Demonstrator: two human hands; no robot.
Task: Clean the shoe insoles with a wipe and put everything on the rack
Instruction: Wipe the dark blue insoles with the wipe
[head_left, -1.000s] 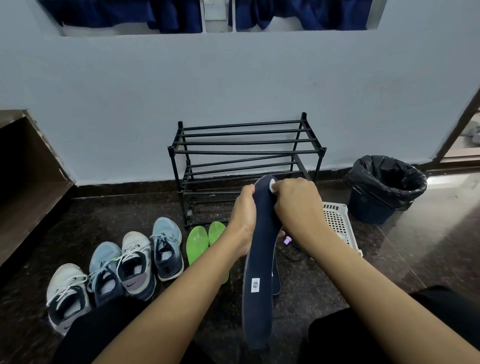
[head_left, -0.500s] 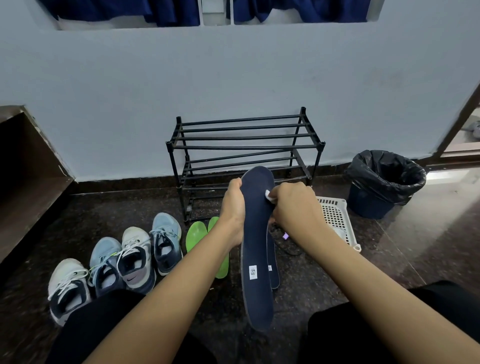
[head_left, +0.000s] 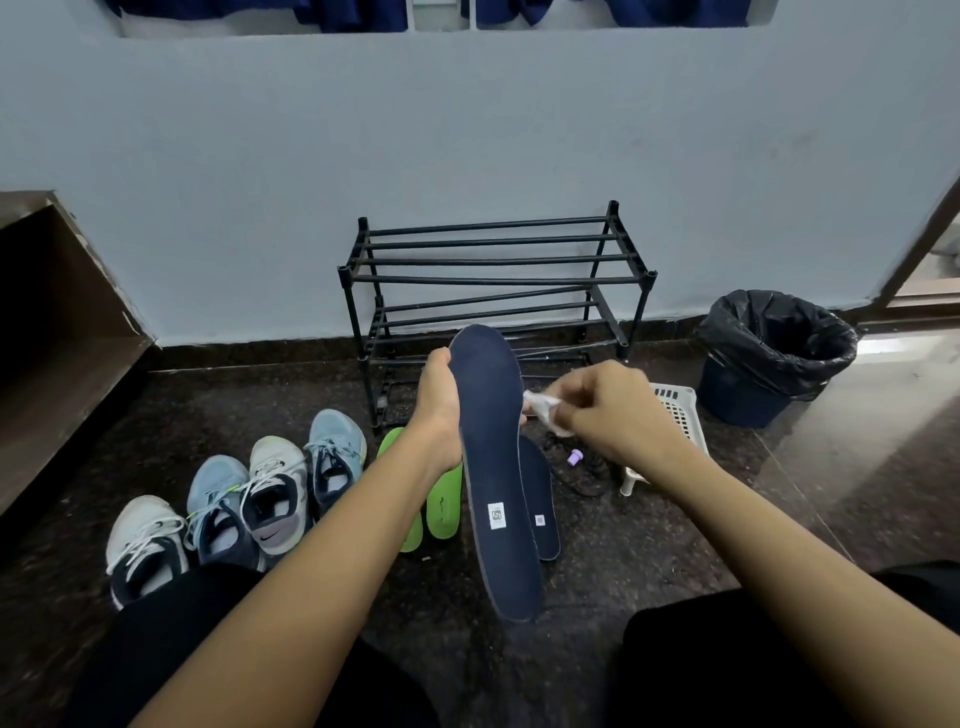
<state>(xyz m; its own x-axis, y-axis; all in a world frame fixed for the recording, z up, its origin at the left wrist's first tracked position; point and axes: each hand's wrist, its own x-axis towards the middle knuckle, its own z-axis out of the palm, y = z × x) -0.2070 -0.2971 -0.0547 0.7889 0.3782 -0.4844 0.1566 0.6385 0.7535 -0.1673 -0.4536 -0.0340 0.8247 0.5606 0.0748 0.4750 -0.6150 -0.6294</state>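
At frame centre, the left hand (head_left: 439, 410) curls its fingers round the upper left edge of a long dark navy foam insole (head_left: 498, 467), held upright above the dark floor (head_left: 649, 545). The right hand (head_left: 610, 410) pinches a crumpled white wipe (head_left: 543, 410) at the insole's right edge. A black metal rack (head_left: 493, 260) stands behind.

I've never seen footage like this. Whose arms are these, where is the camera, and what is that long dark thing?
No machine here: a person wears one camera on the head, looking down at their own arms. The left hand grips a navy insole by its side; the right hand pinches a white wipe beside its right edge. On the dark floor lie a second navy insole, two green insoles, four trainers and a white basket. A black rack stands at the wall, a lined bin to its right.
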